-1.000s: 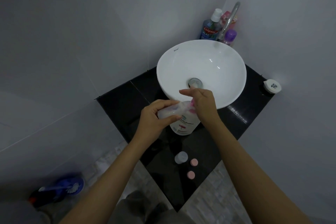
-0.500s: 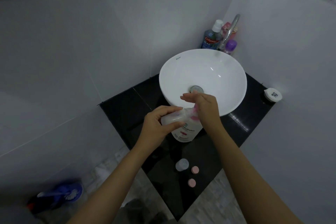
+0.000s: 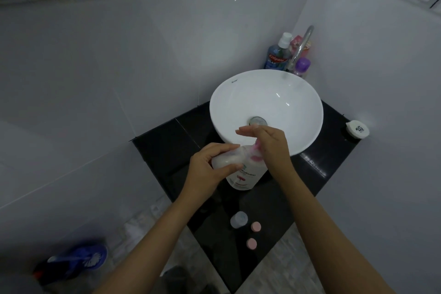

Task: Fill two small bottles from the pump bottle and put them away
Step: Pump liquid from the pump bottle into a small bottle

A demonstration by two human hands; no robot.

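A white pump bottle (image 3: 245,175) with a pink pump head stands on the black counter (image 3: 269,207) in front of the sink. My left hand (image 3: 210,169) grips a small translucent bottle (image 3: 225,159), tilted on its side with its mouth at the pump's spout. My right hand (image 3: 267,148) lies flat on top of the pink pump head, fingers stretched out. A second small clear bottle (image 3: 238,219) stands uncapped nearer the counter's front corner, with two pink caps (image 3: 255,226) (image 3: 251,243) beside it.
A white bowl sink (image 3: 238,93) sits behind the pump bottle, with a chrome tap (image 3: 301,45) and several toiletry bottles (image 3: 276,57) in the corner. A small white round container (image 3: 357,129) lies at the counter's right. Blue items (image 3: 78,260) lie on the floor at lower left.
The view has tilted upward, so everything sits lower in frame. My hands keep the same hold on the small bottle and the pump head.
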